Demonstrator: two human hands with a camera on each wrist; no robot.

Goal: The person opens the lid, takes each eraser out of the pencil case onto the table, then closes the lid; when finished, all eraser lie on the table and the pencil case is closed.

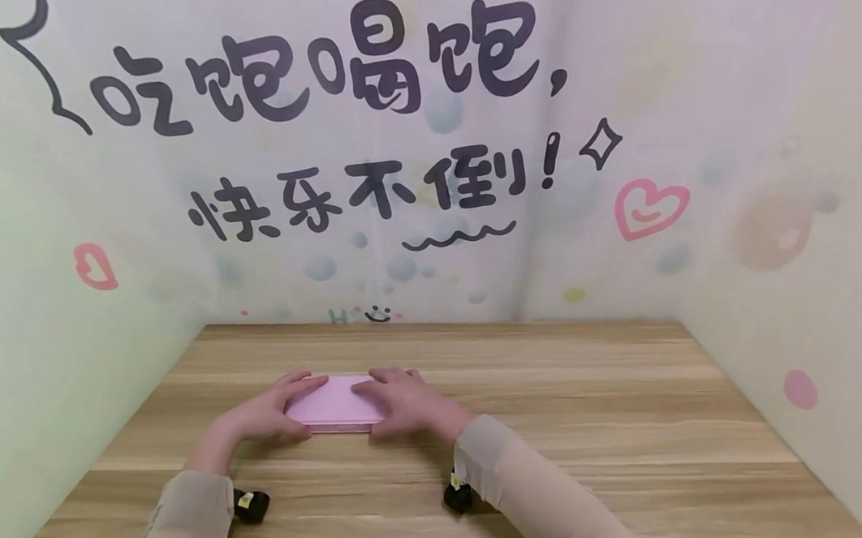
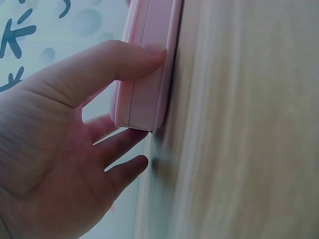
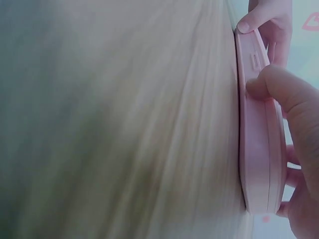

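A flat pink box (image 1: 336, 400) with rounded corners lies on the wooden table, its lid down. My left hand (image 1: 273, 411) grips its left end, thumb on the front side and fingers around the far side. At the right end my right hand (image 1: 405, 402) holds it the same way, with one finger over the top. In the left wrist view the left thumb (image 2: 144, 59) presses the box's side (image 2: 147, 102), which has a seam running along it. A small slot-like latch (image 3: 255, 60) shows on the front side in the right wrist view, between both thumbs.
The wood-grain table (image 1: 576, 439) is bounded by a back wall (image 1: 460, 279) with dark lettering and by pale walls at left and right. Small black devices (image 1: 250, 505) are strapped at both wrists, below the sleeves' cuffs.
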